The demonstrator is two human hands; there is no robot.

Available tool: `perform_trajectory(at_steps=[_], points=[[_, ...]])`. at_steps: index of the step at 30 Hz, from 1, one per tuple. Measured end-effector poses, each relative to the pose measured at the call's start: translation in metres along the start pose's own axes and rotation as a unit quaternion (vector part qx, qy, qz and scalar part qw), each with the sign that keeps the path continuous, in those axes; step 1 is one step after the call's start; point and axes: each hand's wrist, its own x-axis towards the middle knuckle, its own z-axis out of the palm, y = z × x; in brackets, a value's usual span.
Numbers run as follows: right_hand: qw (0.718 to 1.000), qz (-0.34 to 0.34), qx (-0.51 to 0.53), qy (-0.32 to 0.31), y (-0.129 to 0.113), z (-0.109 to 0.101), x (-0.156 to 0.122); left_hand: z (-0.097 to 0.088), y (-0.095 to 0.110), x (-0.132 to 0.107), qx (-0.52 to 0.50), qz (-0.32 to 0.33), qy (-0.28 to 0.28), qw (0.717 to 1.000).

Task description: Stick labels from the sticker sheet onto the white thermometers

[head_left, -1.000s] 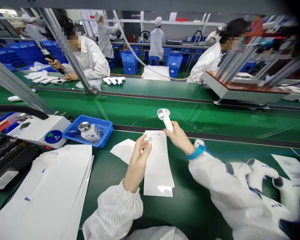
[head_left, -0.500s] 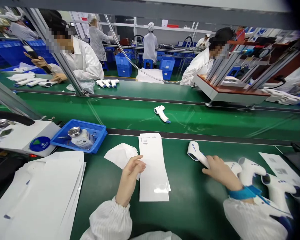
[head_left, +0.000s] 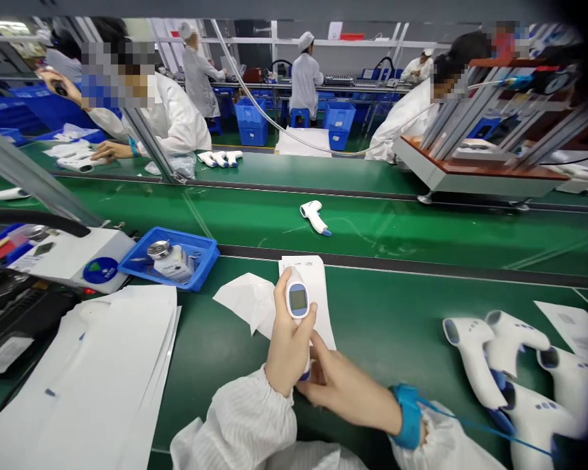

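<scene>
A white infrared thermometer [head_left: 298, 300], its small grey screen facing me, is held up over the middle of the bench. My left hand [head_left: 287, 349] is wrapped around its body and grip. Closed about the lower end of the handle is my right hand [head_left: 347, 385], whose wrist wears a blue strap with a cord; some fingertips are hidden. Behind the thermometer lies a narrow stack of white label sheets [head_left: 318, 277], partly covered by my hands. A creased piece of white paper [head_left: 245, 297] lies to their left.
Several more thermometers [head_left: 475, 356] are grouped at the right. Another thermometer [head_left: 315, 217] lies on the green conveyor belt [head_left: 245, 219]. On the left are a blue tray [head_left: 206, 261], large white sheets [head_left: 102, 372] and a white device [head_left: 73, 254]. Co-workers sit across the belt.
My right hand has brought a thermometer from the right side to the middle. My left hand, earlier empty over the label sheets, now grips it too. The view has shifted slightly.
</scene>
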Motion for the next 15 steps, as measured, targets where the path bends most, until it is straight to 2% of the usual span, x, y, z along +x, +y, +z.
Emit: perform_trajectory(at_steps=[2, 3, 5, 7, 8, 10, 12, 15], points=[[0.994, -0.002, -0.094, -0.063, 0.002, -0.023, 0.013, -0.009, 0.001, 0.003, 0.016, -0.014, 0.008, 1.0], [0.988, -0.008, -0.145, -0.053, 0.004, -0.036, 0.022, -0.012, 0.001, 0.005, 0.006, -0.032, 0.004, 0.999], [0.968, -0.037, -0.241, 0.055, 0.007, -0.056, 0.046, -0.017, 0.001, 0.006, -0.018, -0.06, 0.0, 0.998], [0.926, -0.085, -0.324, 0.174, 0.013, -0.066, 0.072, -0.019, 0.002, 0.006, -0.029, -0.074, -0.001, 0.997], [0.903, -0.105, -0.362, 0.205, 0.019, -0.067, 0.084, -0.019, 0.002, 0.006, -0.03, -0.078, -0.001, 0.997], [0.868, -0.121, -0.431, 0.213, 0.031, -0.062, 0.102, -0.02, 0.001, 0.004, -0.033, -0.088, -0.005, 0.996], [0.846, -0.113, -0.478, 0.206, 0.045, -0.054, 0.109, -0.023, 0.0, 0.003, -0.043, -0.102, -0.011, 0.994], [0.83, -0.119, -0.506, 0.205, 0.058, -0.045, 0.103, -0.027, -0.004, 0.001, -0.066, -0.129, -0.015, 0.989]])
